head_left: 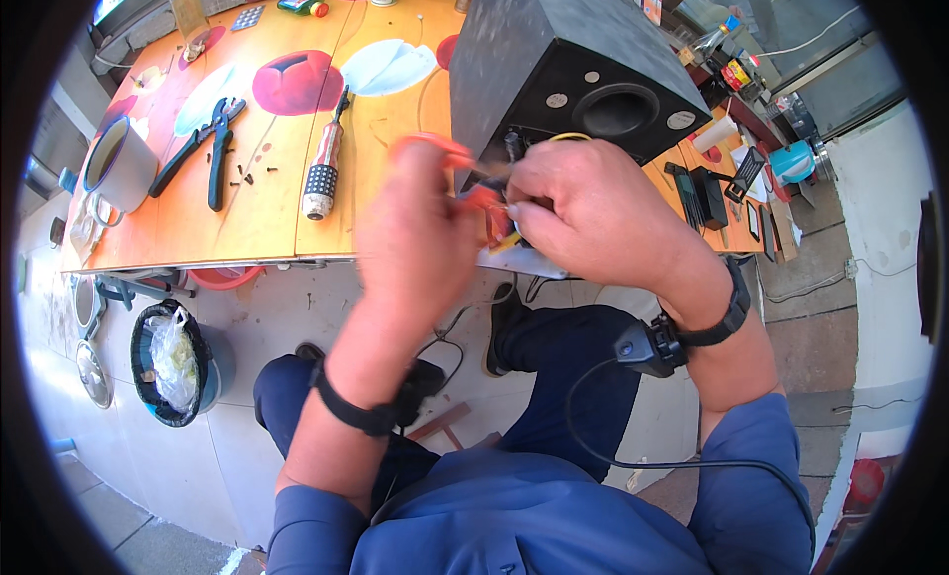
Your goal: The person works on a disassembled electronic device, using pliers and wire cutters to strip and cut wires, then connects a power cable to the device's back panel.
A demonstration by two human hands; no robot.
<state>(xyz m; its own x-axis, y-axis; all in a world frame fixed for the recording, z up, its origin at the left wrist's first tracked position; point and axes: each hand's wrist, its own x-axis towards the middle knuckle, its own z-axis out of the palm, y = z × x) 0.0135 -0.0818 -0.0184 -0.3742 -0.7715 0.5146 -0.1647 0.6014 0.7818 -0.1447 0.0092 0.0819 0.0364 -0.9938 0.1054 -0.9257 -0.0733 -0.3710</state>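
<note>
My left hand (420,219) is smeared by motion, closed around an orange-handled tool (486,199), scissors or pliers; I cannot tell which. Its working end points at the fingertips of my right hand (583,204). That hand is pinched on what looks like a thin wire, mostly hidden by the fingers. A yellow wire (570,136) curves out behind the right hand, next to a black connector (513,145). Just beyond both hands rises a large black speaker cabinet (554,71), tilted, with a round port (623,109) in its near face.
Left on the painted table (267,224) lie a screwdriver with a checked handle (321,175), wire-stripping pliers (217,155) and several screws (247,176). A mug (121,165) stands by the table's left edge. A lined bin (173,362) is on the floor; black parts (702,194) lie at right.
</note>
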